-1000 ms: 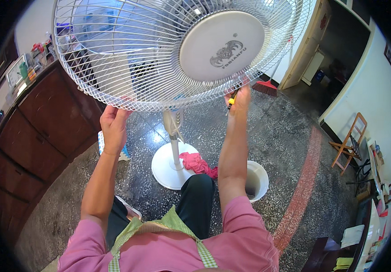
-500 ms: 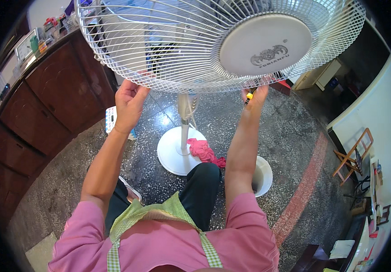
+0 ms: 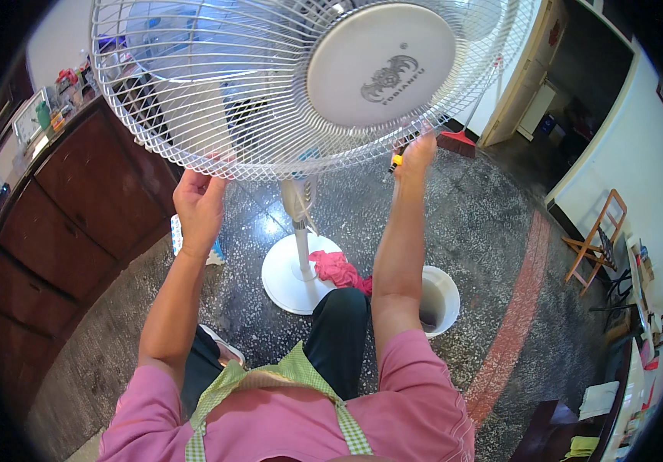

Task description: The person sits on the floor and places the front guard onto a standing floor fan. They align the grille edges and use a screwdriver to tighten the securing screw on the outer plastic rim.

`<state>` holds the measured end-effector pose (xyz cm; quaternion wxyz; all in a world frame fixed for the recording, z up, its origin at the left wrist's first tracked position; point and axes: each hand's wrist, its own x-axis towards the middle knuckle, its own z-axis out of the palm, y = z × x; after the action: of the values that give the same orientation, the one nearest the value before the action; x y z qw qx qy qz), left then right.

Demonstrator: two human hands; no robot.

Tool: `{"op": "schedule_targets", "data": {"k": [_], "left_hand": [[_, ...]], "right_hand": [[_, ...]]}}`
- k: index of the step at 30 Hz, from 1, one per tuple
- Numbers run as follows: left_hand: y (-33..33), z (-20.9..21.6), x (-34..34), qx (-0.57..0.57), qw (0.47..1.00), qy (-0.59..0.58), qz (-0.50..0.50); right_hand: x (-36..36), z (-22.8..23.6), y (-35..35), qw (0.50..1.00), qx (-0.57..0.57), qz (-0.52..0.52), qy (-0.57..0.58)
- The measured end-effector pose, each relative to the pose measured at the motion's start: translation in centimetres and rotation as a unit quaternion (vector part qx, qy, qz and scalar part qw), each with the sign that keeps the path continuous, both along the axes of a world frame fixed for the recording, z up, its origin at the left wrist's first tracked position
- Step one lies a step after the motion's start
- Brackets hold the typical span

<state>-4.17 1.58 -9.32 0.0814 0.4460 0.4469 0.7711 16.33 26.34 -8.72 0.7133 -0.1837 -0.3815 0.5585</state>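
A white wire fan grille [image 3: 285, 169], with a round grey-white plate [image 3: 381, 65] at its middle, fills the top of the view. My left hand [image 3: 199, 206] pinches its lower rim on the left, fingertips partly behind the wires. At the rim's lower right, my right hand [image 3: 417, 158] is closed around a screwdriver [image 3: 397, 161] with a yellow and black handle; its far end is hidden by the hand and the grille. Below the grille stands the fan's pole [image 3: 301, 246] on a round white base [image 3: 281, 277].
A pink cloth [image 3: 335, 268] lies against the base. Right of my knee stands a white bucket [image 3: 445, 296]. Dark wooden cabinets [image 3: 77, 200] run along the left. A red broom [image 3: 457, 143] stands near the doorway, and a folding wooden chair [image 3: 599, 242] leans at the right wall.
The grille and both my hands have shifted left and slightly down in the view, and the grille's plate has turned a little. Both hands keep their grips. My view has swung slightly to the right.
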Motion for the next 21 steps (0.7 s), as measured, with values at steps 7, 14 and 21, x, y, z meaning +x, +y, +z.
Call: {"op": "schedule_targets", "data": {"k": [7,14,21], "left_hand": [[-6.3,4.8,2.8,-0.309,0.786,0.486,0.224],[-4.2,24.5,14.8,0.201,0.603,0.751,0.181],[11.0,36.5,22.4,-0.126,0.463,0.823,0.302]], "right_hand": [[-0.7,-0.2,0.3,1.000,-0.011,-0.023,0.015],[0.3,0.0,0.2,0.998,0.043,-0.030,0.031],[-1.4,-1.2,1.2,0.986,0.099,-0.128,0.033]]}}
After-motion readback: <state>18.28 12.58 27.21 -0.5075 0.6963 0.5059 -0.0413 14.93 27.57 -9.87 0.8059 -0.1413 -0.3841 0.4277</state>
